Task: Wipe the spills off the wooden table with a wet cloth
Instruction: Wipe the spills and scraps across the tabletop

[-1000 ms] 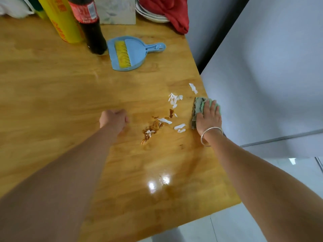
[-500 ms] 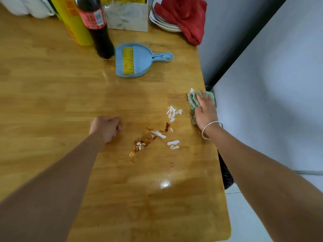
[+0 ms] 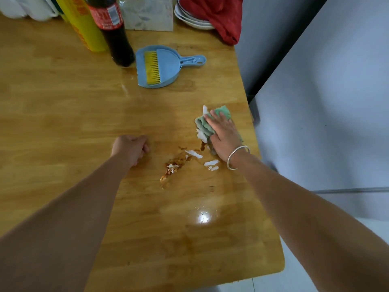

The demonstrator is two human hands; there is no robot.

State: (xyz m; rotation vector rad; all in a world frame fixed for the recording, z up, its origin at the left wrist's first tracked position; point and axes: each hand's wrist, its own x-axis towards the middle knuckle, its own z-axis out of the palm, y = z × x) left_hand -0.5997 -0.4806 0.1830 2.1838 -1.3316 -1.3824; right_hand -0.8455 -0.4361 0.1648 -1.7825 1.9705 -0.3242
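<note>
My right hand lies flat on a green cloth near the right edge of the wooden table, pressing it down against white paper scraps. A brown sauce spill with torn white bits lies just left of and below that hand. My left hand rests as a closed fist on the table, left of the spill, holding nothing.
A blue dustpan with a yellow brush lies behind the spill. A dark cola bottle, a yellow container, a tissue box, and stacked plates under a red cloth stand at the back. A grey appliance stands right of the table.
My right hand has slid the cloth leftward from the table's edge toward the spill, reaching the upper paper scraps. My left fist stays in place.
</note>
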